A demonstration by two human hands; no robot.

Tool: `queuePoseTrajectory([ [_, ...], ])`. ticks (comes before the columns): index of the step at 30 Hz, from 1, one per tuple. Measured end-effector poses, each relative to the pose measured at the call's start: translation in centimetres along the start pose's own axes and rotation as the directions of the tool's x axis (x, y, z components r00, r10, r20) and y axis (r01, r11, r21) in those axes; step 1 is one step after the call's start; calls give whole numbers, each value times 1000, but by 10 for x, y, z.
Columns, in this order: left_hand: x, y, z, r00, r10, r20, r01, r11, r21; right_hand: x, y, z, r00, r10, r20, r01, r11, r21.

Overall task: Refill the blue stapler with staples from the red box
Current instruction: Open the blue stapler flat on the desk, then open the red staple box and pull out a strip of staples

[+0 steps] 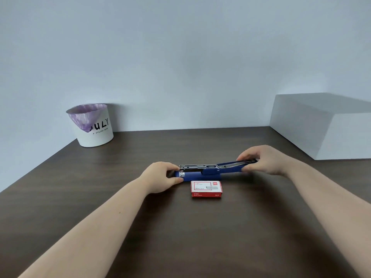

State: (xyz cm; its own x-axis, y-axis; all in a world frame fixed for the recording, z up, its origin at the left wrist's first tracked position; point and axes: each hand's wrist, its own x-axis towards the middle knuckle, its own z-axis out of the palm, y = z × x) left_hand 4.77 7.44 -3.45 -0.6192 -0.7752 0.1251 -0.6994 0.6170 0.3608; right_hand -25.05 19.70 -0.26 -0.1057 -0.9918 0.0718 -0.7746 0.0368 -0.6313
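Two hands: both on the same stapler, so here's the scene from biggest thing down to smallest.
Table [200, 237]: dark brown wood grain, runs right up to a plain pale wall.
White block [325, 125]: big boxy thing sitting on the far right corner of the table, well apart from the action.
Bin [94, 127]: small white bucket at the far left against the wall, purple liner folded over the rim, "JULY" printed on the side.
Blue stapler [202, 173]: lying flat mid-table, lengthwise left to right, swung wide open so the metal staple channel faces up on the left half and the blue top arm stretches out to the right.
Left hand [160, 176]: clamped on the stapler's left end, thumb on the near side, pinning the base to the table.
Right hand [261, 160]: fingers pinched around the far right tip of the opened arm, which sits slightly raised.
Red box [206, 189]: staple box, closed as far as I can see, flat on the table just beside the stapler on the near side, between the two forearms, nobody touching it.
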Motion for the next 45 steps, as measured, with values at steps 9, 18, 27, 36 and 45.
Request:
queuePoseTrajectory([
  [9, 0, 2, 1, 1000, -27, 9, 28, 997, -66, 4, 0, 12, 999, -9, 41, 11, 999, -42],
  [18, -18, 11, 6, 906, -40, -421, -39, 984, -176, 6, -16, 18, 995, -52, -83, 41, 990, -134],
  [27, -45, 35, 10, 991, 25, -129, -40, 992, -119, -18, -41, 46, 975, -148, -167, 142, 989, -49],
  [36, -40, 42, 19, 998, 31, -62, -39, 991, -125, -35, -33, 60, 992, -94, 79, 104, 986, -131],
  [45, -35, 49, 29, 996, -15, -84, -12, 951, -308, -39, -28, 60, 992, -124, 31, 126, 989, -78],
])
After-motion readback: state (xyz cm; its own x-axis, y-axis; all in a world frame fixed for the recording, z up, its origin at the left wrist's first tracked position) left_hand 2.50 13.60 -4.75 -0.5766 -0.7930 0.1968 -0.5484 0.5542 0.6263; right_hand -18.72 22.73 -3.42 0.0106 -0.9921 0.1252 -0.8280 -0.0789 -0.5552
